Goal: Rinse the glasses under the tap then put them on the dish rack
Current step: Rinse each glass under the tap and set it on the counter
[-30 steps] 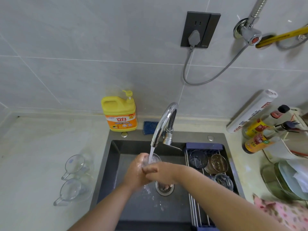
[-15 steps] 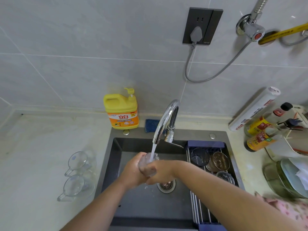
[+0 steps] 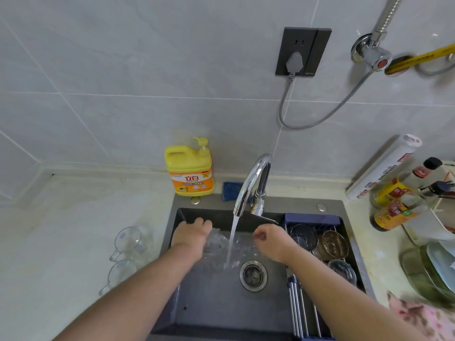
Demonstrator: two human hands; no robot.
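Grey wall tiles are backing a pale countertop (image 3: 61, 242), where two clear handled mugs (image 3: 130, 239) are sitting at nine o'clock of the dark sink (image 3: 221, 311), not yet rinsed by the look of it. Inside the basin the left hand (image 3: 190, 233) is curling round a clear glass (image 3: 216, 238), too blurred to read its tilt, just beside the stream falling from the chrome tap (image 3: 251, 183). The right hand (image 3: 270, 242) is hanging loosely curled, grasping nothing. At three o'clock the dish rack (image 3: 312, 217) is holding three tumblers (image 3: 302, 236). Wet glass is likely handling light but rigid, slick and breakable. Wrapping fingers around the wall, rather than pinching the rim, is looking safest.
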